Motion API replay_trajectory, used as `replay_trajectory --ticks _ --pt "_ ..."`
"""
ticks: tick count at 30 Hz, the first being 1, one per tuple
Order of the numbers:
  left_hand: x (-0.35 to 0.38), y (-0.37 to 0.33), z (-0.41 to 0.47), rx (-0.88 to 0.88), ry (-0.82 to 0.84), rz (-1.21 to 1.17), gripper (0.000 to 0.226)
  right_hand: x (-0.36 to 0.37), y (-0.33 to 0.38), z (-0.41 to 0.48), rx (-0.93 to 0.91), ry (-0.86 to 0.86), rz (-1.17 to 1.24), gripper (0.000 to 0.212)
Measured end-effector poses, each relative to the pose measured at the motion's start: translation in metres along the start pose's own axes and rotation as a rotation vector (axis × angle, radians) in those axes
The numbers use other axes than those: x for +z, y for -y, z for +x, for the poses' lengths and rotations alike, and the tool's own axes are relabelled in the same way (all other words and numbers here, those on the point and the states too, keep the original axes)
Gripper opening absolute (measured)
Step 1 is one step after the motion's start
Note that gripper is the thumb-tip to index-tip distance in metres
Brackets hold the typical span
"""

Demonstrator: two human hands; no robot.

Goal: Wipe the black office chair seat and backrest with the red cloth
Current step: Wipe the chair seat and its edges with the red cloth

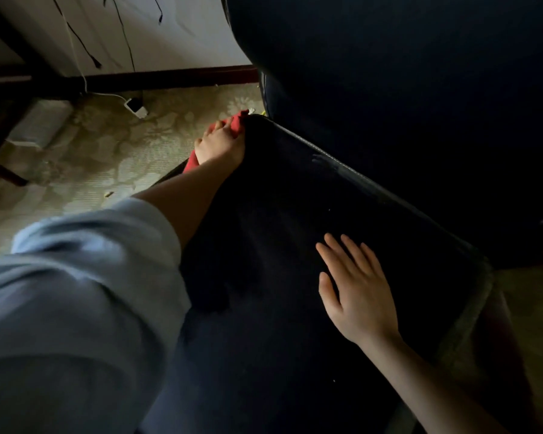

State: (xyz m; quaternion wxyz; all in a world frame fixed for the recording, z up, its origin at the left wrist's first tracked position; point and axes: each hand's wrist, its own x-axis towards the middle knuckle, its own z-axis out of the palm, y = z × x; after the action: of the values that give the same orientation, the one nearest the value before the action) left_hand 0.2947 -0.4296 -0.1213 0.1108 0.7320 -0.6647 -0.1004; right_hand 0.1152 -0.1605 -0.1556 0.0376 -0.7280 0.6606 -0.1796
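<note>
- The red cloth (pixel 237 122) sits at about 11 o'clock in the view, on the far left corner of the seat (pixel 295 214), close to where it meets the backrest (pixel 405 89).
- The left hand (pixel 218 147) lies on top of the cloth with its fingers bent over it, holding it bunched against the seat's edge. Red shows both beyond the fingertips and below the wrist.
- The right hand (pixel 356 289), at about 4 o'clock, rests flat on the seat with fingers straight and spread, holding nothing. It seems to be steadying the chair.
- The step in hand looks like wiping the seat's left edge and rear corner.
- To do it well, the person would keep the palm's weight on the cloth and draw it along the piping in one long pass toward 6 o'clock, rather than dabbing.
- The braced right hand should stay down, since an office chair is likely to swivel or roll under sideways pressure.
- The backrest, filling 1 o'clock, is too dark to judge for dust; it probably remains to be wiped.
- The loose cloth end overhangs the patterned carpet (pixel 123 151) and could drag on it; tucking it under would help.
</note>
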Motion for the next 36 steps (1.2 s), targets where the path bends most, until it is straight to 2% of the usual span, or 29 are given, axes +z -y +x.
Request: replay_trajectory --ticks 8,15,18,21,23,24,26,28,30,31,33,36 --pt "0.007 -0.002 -0.041 0.374 0.119 0.184 0.053 0.0 -0.001 -0.002 0.01 0.024 -0.055 0.047" --pt "0.013 -0.006 -0.128 0.631 0.186 0.182 0.054 -0.003 0.0 -0.002 0.015 -0.002 0.01 0.047" --pt "0.016 0.005 -0.171 0.827 0.157 0.089 0.058 -0.004 0.001 -0.005 0.011 -0.01 0.031 0.046" --pt "0.008 0.025 -0.179 1.032 0.141 -0.12 0.047 -0.005 0.002 -0.007 0.011 -0.012 0.06 0.045" --pt "-0.002 0.031 -0.164 0.97 0.127 -0.322 0.037 -0.007 0.002 -0.005 0.014 -0.01 0.073 0.045" --pt "-0.01 0.029 -0.153 0.828 0.1 -0.432 0.032 -0.007 0.001 -0.003 0.016 -0.008 0.076 0.045" --pt "-0.022 0.02 -0.123 0.416 0.0 -0.604 0.025 -0.008 0.0 -0.002 0.016 0.005 0.073 0.045" --pt "-0.031 0.012 -0.083 0.123 -0.185 -0.543 0.027 -0.007 0.001 -0.005 0.014 0.027 0.056 0.045" --pt "-0.04 0.0 -0.045 0.026 -0.312 -0.506 0.033 -0.006 0.001 -0.007 0.01 0.022 0.046 0.045" --pt "-0.043 -0.006 -0.032 0.005 -0.32 -0.536 0.034 -0.006 0.001 -0.007 0.008 0.01 0.052 0.044" --pt "-0.035 -0.018 -0.008 -0.035 -0.237 -0.562 0.031 -0.005 0.001 -0.007 0.006 -0.014 0.075 0.043" --pt "-0.002 -0.03 0.005 0.002 0.021 -0.197 0.039 -0.003 0.001 -0.005 -0.003 -0.034 0.079 0.042"
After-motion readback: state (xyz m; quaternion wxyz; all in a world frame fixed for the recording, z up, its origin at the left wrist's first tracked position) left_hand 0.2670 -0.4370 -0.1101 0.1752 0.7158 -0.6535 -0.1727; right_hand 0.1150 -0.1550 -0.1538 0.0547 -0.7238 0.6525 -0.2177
